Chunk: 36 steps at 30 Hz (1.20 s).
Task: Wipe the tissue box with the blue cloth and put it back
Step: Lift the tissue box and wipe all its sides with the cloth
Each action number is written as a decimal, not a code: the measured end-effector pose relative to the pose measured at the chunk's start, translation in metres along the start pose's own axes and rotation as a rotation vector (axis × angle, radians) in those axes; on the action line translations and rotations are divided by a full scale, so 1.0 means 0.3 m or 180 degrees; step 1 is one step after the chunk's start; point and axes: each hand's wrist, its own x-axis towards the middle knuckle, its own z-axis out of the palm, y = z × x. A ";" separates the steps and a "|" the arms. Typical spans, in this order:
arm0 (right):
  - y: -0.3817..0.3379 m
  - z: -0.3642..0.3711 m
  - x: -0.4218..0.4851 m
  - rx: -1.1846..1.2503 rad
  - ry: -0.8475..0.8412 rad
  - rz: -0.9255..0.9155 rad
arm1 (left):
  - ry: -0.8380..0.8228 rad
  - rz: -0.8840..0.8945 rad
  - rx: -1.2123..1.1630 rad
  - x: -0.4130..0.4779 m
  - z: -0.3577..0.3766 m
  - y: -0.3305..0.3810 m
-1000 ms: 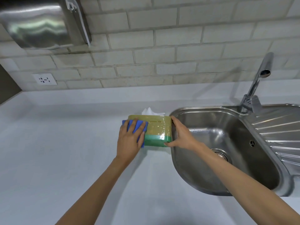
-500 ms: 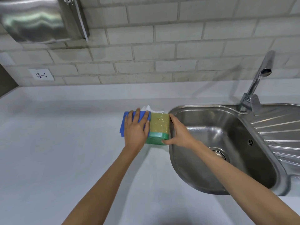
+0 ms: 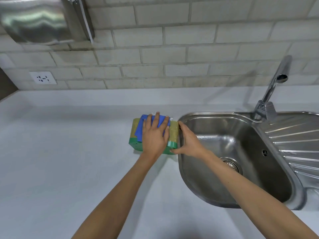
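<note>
Blue cloth pressed flat by left hand, fingers straight, atop glossy rectangular tissue box; right hand grips right end.

Single head-worn view, looking forward and down at the bench from close range, wall behind.

Steel sink set in white counter; tap behind; socket, steel dispenser on brick wall.
</note>
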 end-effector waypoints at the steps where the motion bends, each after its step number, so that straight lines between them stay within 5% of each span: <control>1: 0.000 -0.003 0.000 0.0001 -0.0002 -0.0021 | -0.0030 0.0137 -0.0032 -0.015 0.006 0.015; 6: 0.001 -0.005 -0.001 0.0031 -0.0044 -0.0031 | 0.0244 0.0880 0.0103 -0.130 -0.025 -0.093; 12: -0.007 0.007 -0.004 0.0138 0.0051 -0.0003 | -0.0007 -0.0043 -0.0048 -0.006 0.006 0.007; 18: 0.004 0.010 0.000 0.0154 0.0030 -0.0021 | 0.0154 0.0879 -0.0028 -0.118 -0.005 -0.055; 23: 0.002 0.032 -0.004 0.0288 0.0117 -0.0007 | 0.0097 -0.0221 -0.0029 -0.012 0.006 -0.007; 28: 0.028 0.035 -0.005 0.0301 0.0282 -0.0122 | 0.0014 0.0640 0.0048 -0.050 0.032 0.038; 36: 0.030 0.062 -0.019 0.0372 0.0299 -0.0049 | 0.0232 -0.1003 -0.0099 0.001 -0.022 -0.150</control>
